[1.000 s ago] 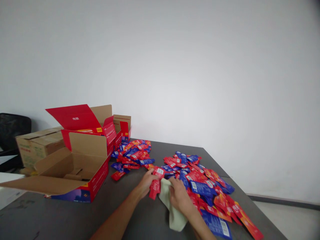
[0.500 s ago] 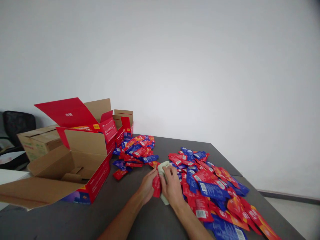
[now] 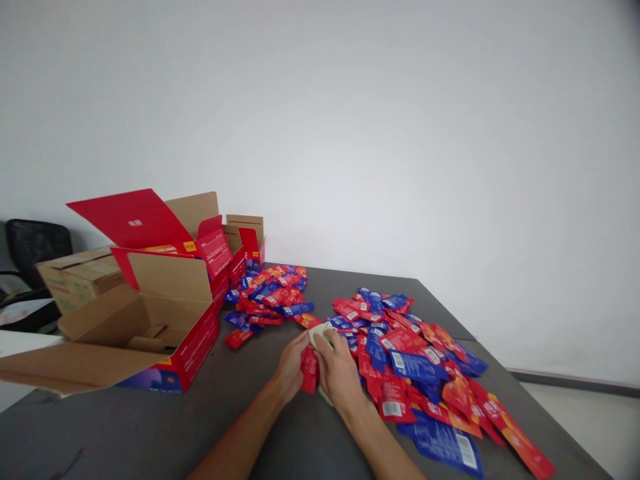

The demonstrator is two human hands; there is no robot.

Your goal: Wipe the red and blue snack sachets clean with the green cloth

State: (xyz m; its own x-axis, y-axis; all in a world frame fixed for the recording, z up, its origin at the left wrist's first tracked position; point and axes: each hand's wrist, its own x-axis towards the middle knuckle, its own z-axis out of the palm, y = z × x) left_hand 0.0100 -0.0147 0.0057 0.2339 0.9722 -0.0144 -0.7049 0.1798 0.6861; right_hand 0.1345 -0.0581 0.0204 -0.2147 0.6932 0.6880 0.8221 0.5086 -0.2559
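In the head view a red packet (image 3: 309, 371) is pinched between the fingers of my left hand (image 3: 291, 367), above the dark table. My right hand (image 3: 339, 370) is closed on a pale cloth (image 3: 320, 333), its thumb and fingers pressing the cloth against the packet's upper end. A lower corner of the cloth shows beneath my right palm. Just right of my hands spreads a pile of red and blue packets (image 3: 420, 369). Farther off to the left lies a second, smaller heap of packets (image 3: 274, 291).
An open red carton (image 3: 197, 353) stands at the left with its brown flaps out. Behind it are more open red boxes (image 3: 215, 257) and a brown cardboard box (image 3: 83, 277). A black chair (image 3: 37, 250) is at the far left. The table (image 3: 145, 433) meets a white wall.
The cloth has folded over the top of the red packet, with my right fingers shifted up and left. The whole view has moved slightly.
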